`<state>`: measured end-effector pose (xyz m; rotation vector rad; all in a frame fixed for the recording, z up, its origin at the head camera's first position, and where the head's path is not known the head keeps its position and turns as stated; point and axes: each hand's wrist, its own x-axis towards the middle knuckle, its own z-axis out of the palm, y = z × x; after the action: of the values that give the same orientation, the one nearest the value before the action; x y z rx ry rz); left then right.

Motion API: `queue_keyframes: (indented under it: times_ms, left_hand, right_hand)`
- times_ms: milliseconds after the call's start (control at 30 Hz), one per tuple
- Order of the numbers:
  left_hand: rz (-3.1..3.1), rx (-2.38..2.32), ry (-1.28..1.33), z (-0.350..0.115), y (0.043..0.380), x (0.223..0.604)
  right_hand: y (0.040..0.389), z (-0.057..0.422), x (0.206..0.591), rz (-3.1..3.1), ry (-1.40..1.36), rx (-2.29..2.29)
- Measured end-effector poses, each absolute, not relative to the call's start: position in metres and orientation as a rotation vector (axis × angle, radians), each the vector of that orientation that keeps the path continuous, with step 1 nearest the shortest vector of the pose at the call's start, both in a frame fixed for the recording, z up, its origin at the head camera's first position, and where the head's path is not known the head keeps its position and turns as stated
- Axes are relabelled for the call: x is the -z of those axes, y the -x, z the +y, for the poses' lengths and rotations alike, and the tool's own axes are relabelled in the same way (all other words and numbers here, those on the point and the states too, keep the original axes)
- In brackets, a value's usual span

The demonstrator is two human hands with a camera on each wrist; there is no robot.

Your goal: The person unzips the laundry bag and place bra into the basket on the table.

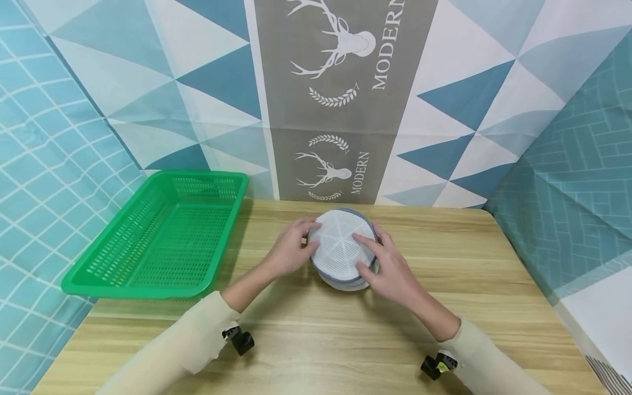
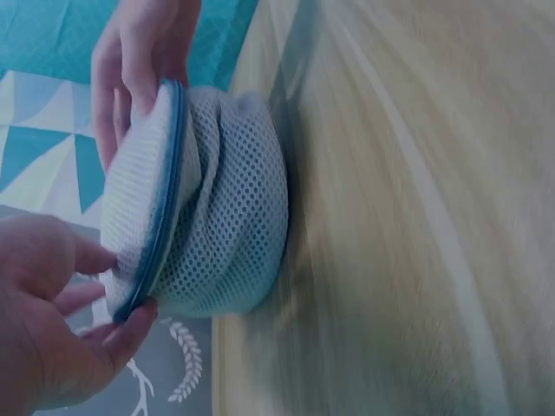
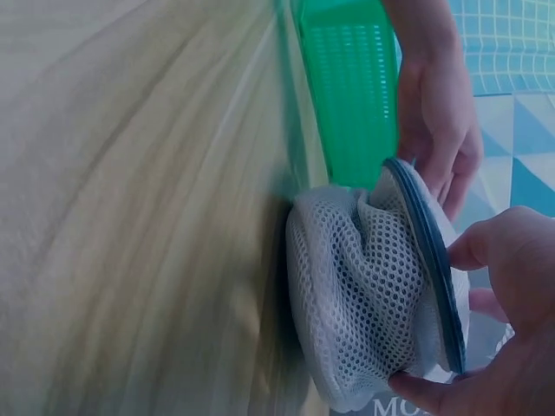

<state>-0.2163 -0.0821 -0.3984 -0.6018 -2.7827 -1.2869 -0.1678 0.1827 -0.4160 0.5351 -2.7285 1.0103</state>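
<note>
Head view: a round white mesh bag (image 1: 340,244) sits on the bench (image 1: 316,351), left hand (image 1: 291,249) and right hand (image 1: 394,270) gripping its rim from opposite sides. The grey wall panel (image 1: 336,120) behind says MODERN, twice.

Left wrist: left hand's pinching the blue zip edge (image 2: 166,217).

Right wrist: right hand's got the rim too, with "MO" peeking out at the bottom.

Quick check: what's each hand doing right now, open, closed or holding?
Left hand: holding the bag.
Right hand: holding the same bag, opposite side.
</note>
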Motion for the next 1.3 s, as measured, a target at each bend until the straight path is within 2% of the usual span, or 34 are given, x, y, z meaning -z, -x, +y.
queue_keyframes:
  times_ms: [200, 367, 1000, 1300]
  left_hand:
    - [-2.776, 1.417, 0.431, -0.081, 0.202, 0.396]
    - [-2.780, 1.475, 0.386, -0.081, 0.193, 0.396]
    - [-2.736, 1.256, 0.691, -0.076, 0.223, 0.391]
    - [-2.758, 1.229, 0.695, -0.076, 0.223, 0.395]
  right_hand:
    - [0.176, 0.188, 0.417, -2.746, -0.509, -1.018]
    - [0.178, 0.189, 0.417, -2.760, -0.500, -1.049]
    - [0.162, 0.179, 0.411, -2.721, -0.500, -1.026]
    - [0.163, 0.180, 0.415, -2.716, -0.524, -1.028]
